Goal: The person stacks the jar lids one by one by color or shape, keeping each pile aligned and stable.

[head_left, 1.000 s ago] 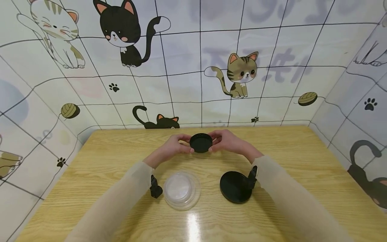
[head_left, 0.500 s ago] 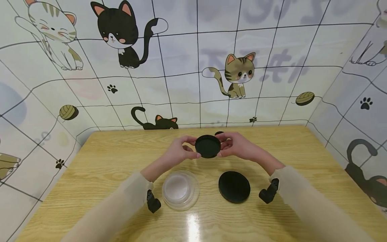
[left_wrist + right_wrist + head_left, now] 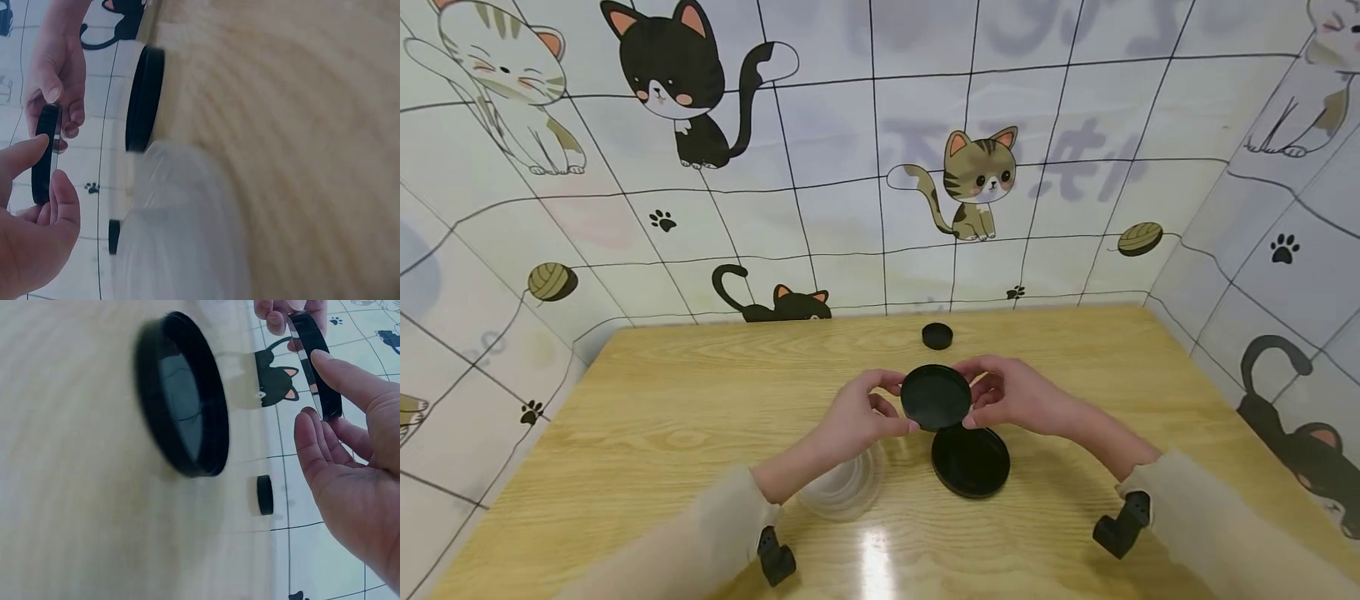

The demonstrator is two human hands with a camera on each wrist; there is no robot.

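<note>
Between both hands hangs a round black lid (image 3: pixel 936 397), lifted above the table and tilted so its shallow hollow side faces the head camera. My left hand (image 3: pixel 859 414) pinches its left rim with thumb and fingers. At the opposite rim my right hand (image 3: pixel 1021 397) grips the same lid; the right wrist view shows the thumb on the lid's (image 3: pixel 320 369) flat face. Below it on the table lies a larger black lid (image 3: pixel 973 468), hollow side up. A clear plastic round container (image 3: pixel 847 493) stands left of that lid, partly hidden by my left hand and forearm.
A small black cap (image 3: pixel 937 337) sits at the back of the wooden table (image 3: pixel 715 392). Behind the table rises a wall covering (image 3: pixel 842 208) printed with cats and a grid. Light glares off the table's front middle.
Both hands have brought the lid up from the table's back, toward me and slightly right. The small cap behind it has come into view, and the left arm now covers part of the clear container.
</note>
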